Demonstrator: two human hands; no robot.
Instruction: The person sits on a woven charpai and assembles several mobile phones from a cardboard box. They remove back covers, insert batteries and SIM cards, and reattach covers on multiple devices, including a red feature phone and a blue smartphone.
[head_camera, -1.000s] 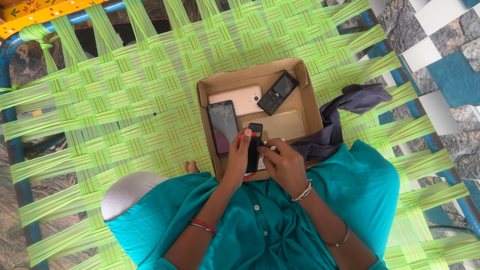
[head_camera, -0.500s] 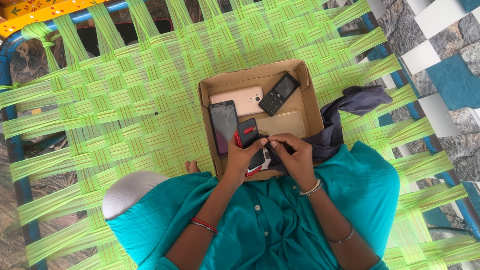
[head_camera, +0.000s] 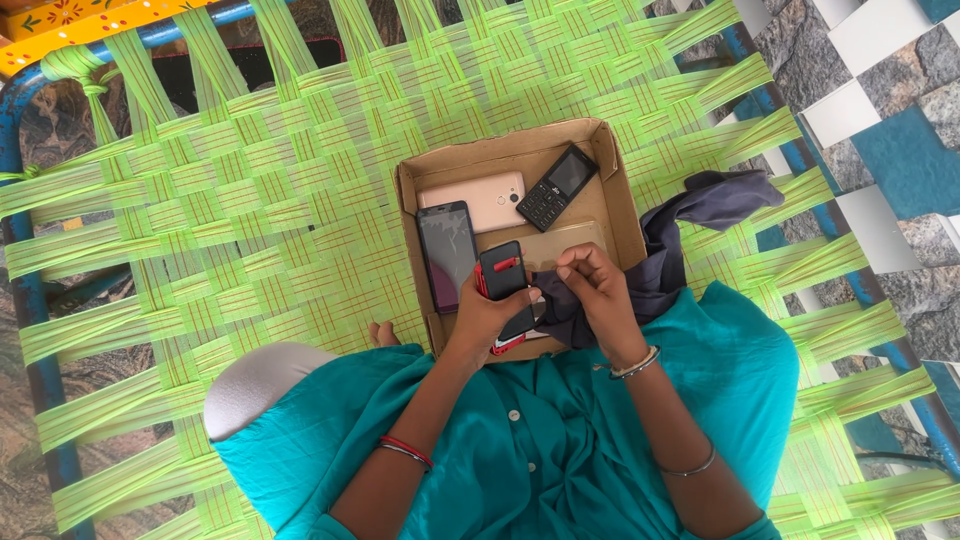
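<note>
Over the cardboard box (head_camera: 620, 215) on the green woven cot (head_camera: 250, 230), the left hand (head_camera: 490, 320) was clamped around a small black phone with red trim (head_camera: 503, 283), while the right hand (head_camera: 598, 295) pinched a dark grey cloth (head_camera: 670, 260) beside it. Wiping well probably called for a steady grip and light strokes. Inside the box lay a black smartphone (head_camera: 447, 255), a rose-gold phone (head_camera: 480, 193) and a keypad phone (head_camera: 557, 187).

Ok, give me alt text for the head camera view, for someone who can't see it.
A person's left hand holds a small black phone while the right hand grips a dark cloth, over a cardboard box of phones on a green woven cot.
</note>
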